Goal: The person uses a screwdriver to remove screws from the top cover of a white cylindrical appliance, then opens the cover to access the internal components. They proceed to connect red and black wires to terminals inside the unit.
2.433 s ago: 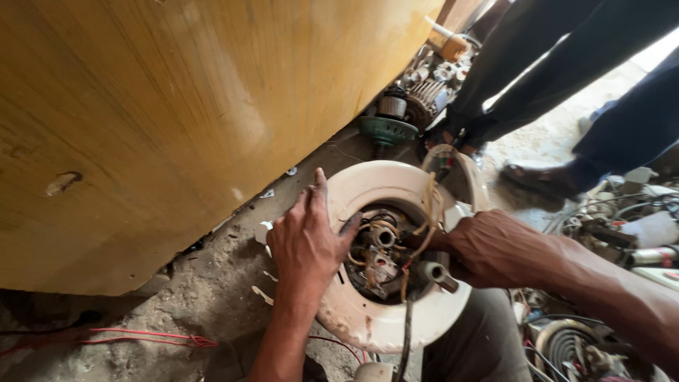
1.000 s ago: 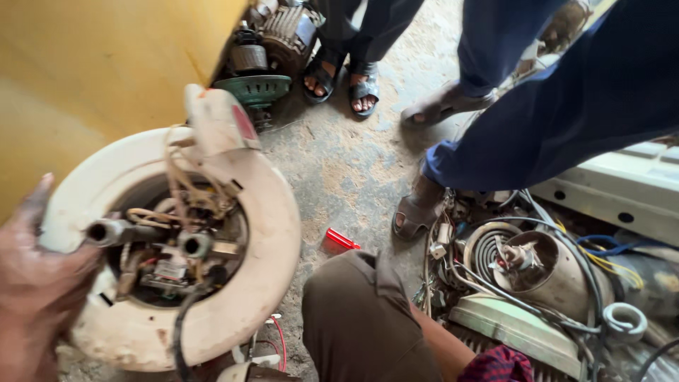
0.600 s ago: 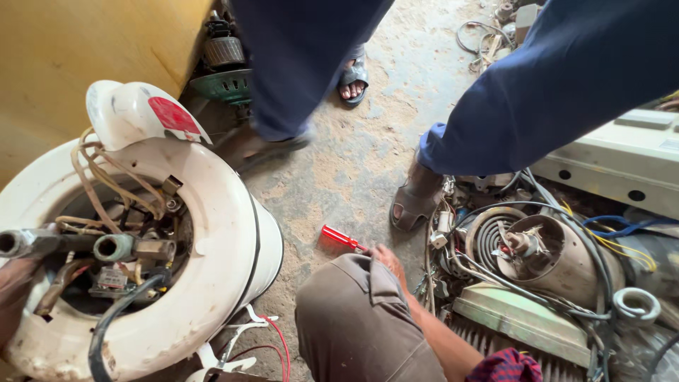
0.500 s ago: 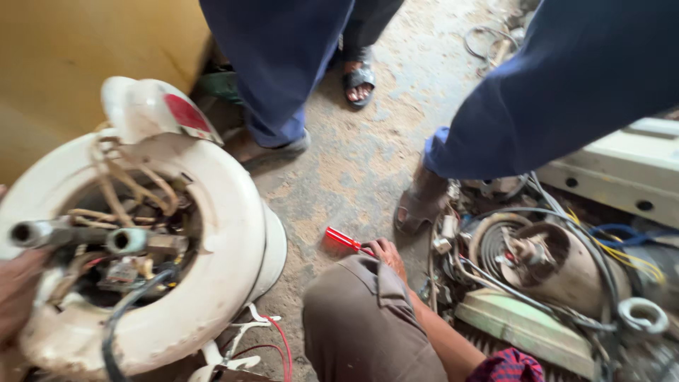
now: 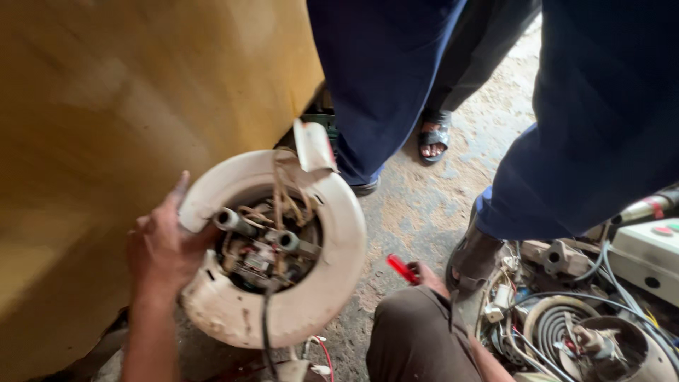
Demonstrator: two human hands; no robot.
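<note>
Looking down from the head camera, the left hand (image 5: 164,249) clamps the left rim of a round white housing (image 5: 332,283), thumb up along the edge and fingers wrapped behind it, so its grip is closed on the housing. The housing stands tilted on edge on the floor (image 5: 417,212), its open face turned up toward the camera, leaning against a big yellow tank (image 5: 127,120) that fills the left side of the view. Inside the opening sit two short metal pipes (image 5: 258,230), a cluster of dirty terminals and tan wires (image 5: 283,194) that run up to a white flap (image 5: 315,145) at the top rim; a black cable (image 5: 266,332) hangs out of the bottom. The right hand (image 5: 424,274) lies low beside the person's brown-trousered knee (image 5: 417,339), closed around a red-handled tool (image 5: 402,269) whose red end pokes out to the left, well apart from the housing. Just right of that knee lies a heap of parts: a coiled heating element (image 5: 559,325), loose cables and a pale box (image 5: 647,258) with a red button. Two other people stand close by on the dusty concrete, shown only as dark blue trouser legs (image 5: 601,120), with a sandalled foot (image 5: 433,141) between them.
</note>
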